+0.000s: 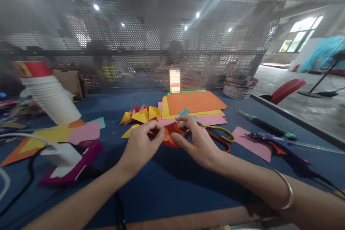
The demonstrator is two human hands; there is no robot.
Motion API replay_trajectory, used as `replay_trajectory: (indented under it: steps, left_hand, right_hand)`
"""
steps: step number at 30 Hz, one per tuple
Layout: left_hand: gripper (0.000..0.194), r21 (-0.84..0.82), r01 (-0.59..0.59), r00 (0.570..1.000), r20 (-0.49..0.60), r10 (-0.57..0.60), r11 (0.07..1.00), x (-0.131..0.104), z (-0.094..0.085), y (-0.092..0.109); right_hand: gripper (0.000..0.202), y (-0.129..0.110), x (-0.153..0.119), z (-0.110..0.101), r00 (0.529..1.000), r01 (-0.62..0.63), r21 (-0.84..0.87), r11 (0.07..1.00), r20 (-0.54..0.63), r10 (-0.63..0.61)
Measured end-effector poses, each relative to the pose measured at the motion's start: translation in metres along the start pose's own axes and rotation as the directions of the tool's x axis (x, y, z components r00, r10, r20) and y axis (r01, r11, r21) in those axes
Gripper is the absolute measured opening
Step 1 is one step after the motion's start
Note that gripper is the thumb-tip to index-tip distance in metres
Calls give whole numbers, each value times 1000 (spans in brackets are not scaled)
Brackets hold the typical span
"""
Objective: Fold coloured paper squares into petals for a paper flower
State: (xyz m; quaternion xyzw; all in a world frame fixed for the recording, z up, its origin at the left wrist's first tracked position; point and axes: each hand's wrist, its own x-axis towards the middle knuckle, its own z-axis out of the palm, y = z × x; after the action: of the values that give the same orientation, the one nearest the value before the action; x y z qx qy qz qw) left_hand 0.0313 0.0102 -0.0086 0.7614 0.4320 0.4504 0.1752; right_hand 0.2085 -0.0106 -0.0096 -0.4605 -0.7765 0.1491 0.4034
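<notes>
Between my two hands is a folded piece of orange paper [171, 134], held just above the blue table. My left hand [145, 142] pinches its left edge between thumb and fingers. My right hand [198, 140] grips the right side, thumb in front and fingers behind. Close behind the hands lie several folded yellow paper pieces [144, 115] with red ones among them. A folded light blue paper piece [183, 112] shows just beyond my right fingers. Scissors [221, 131] with yellow and red handles lie beside my right hand, their blades partly hidden by it.
A stack of coloured sheets [194, 102] lies at the back. To the right are a pink sheet [253, 142], a glue gun [283, 147] and a green-black tool [269, 125]. Leftward stand paper cups [51, 93] and a purple power strip [88, 151] with cables. A woven basket [239, 87] sits back right.
</notes>
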Motion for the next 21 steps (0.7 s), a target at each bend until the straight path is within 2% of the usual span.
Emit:
replay_trajectory:
  steps: [2,3,5,10,12,16,21]
  left_hand:
    - [21,-38,57,997,-43,-59,998,3,0,-5]
    - [21,-56,75,995,-58,-78,996,3,0,-6]
    - [21,-88,93,993,-62,-99,992,2,2,-6]
    - [13,-143,113,991,84,-102,983,-7,11,-6]
    - [9,-161,112,986,139,-90,981,-9,14,-7]
    - [24,-194,52,983,181,-16,980,-9,14,-5]
    - [10,-161,12,981,195,20,987,-9,8,-3]
  right_hand:
    - [32,0,2,1,976,-203,182,962,118,184]
    - [29,1,2,1,957,-269,243,932,177,230]
    - [22,5,4,2,945,-299,279,913,219,242]
    - [4,17,7,0,971,-235,163,958,83,224]
    - [9,19,7,-2,981,-189,93,977,53,185]
    - [18,16,1,0,993,-75,-8,997,86,76]
    - [12,8,-5,5,994,13,-23,1000,112,-11]
